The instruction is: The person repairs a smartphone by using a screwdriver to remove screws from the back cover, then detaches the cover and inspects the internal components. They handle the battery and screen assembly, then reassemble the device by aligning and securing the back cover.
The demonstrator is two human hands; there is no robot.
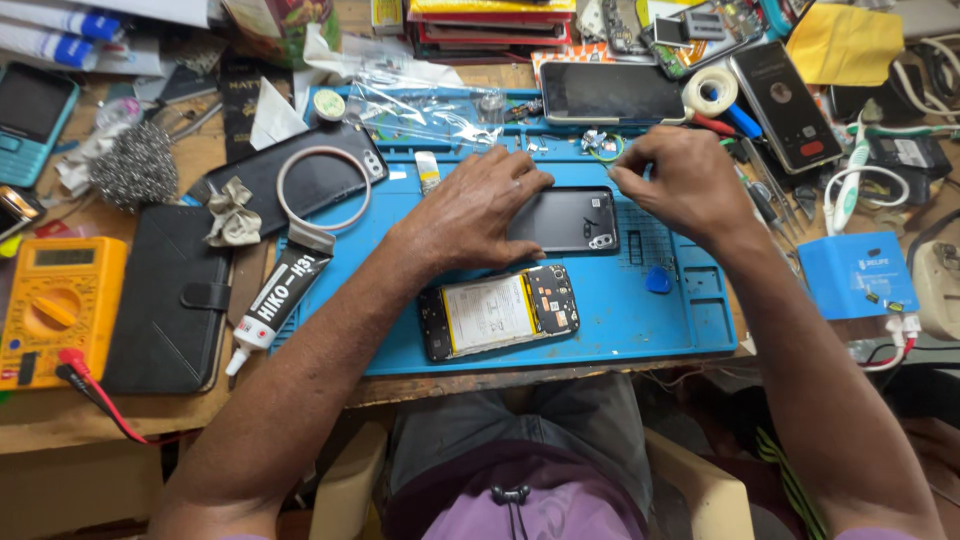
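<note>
One blue repair mat (610, 310) on a cluttered wooden bench (60, 415).

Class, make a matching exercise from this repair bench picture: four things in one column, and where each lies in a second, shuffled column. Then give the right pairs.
Things
1. black back cover
2. opened phone
3. yellow multimeter
4. glue tube

Places
A. far left on the wooden table
B. under both hands
C. left edge of the blue mat
D. on the mat, nearest the person

Pairs: 1-B, 2-D, 3-A, 4-C
</note>
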